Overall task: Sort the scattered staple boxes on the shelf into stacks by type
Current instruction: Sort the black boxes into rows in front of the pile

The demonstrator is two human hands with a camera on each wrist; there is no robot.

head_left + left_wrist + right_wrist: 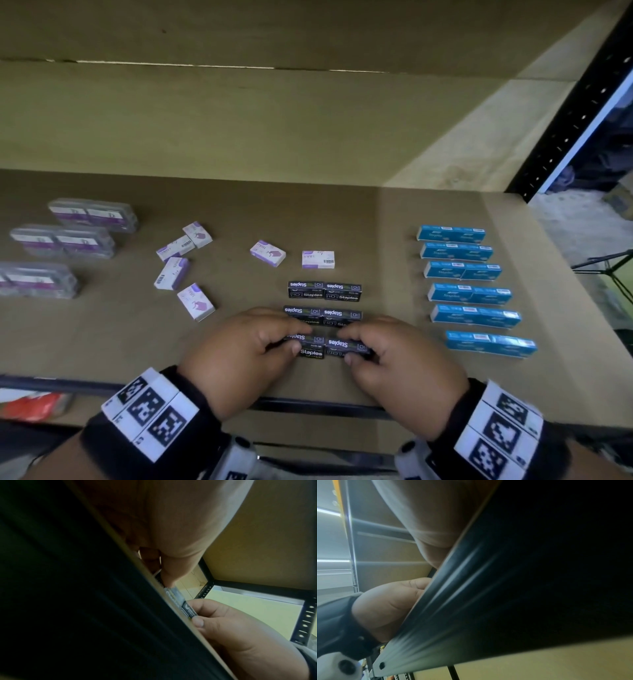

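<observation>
Black staple boxes lie in three rows of two at the shelf's front centre. My left hand (292, 340) pinches the near-left black box (311, 350), thumb in front and fingers behind. Beside it, my right hand (353, 346) pinches the near-right black box (342, 343) the same way. The middle row (322, 313) and the far row (323, 290) lie untouched behind. In the left wrist view the black box (188, 609) sits between my left hand (169, 577) and my right hand (199, 614). Several purple-and-white boxes (185, 263) lie scattered to the left.
Blue staple boxes (469, 294) form a column of pairs on the right. Clear plastic packs (92, 216) sit at the far left. Two more purple-and-white boxes (268, 253) (318, 259) lie behind the black rows. The shelf's dark front rail (488, 601) fills most of both wrist views.
</observation>
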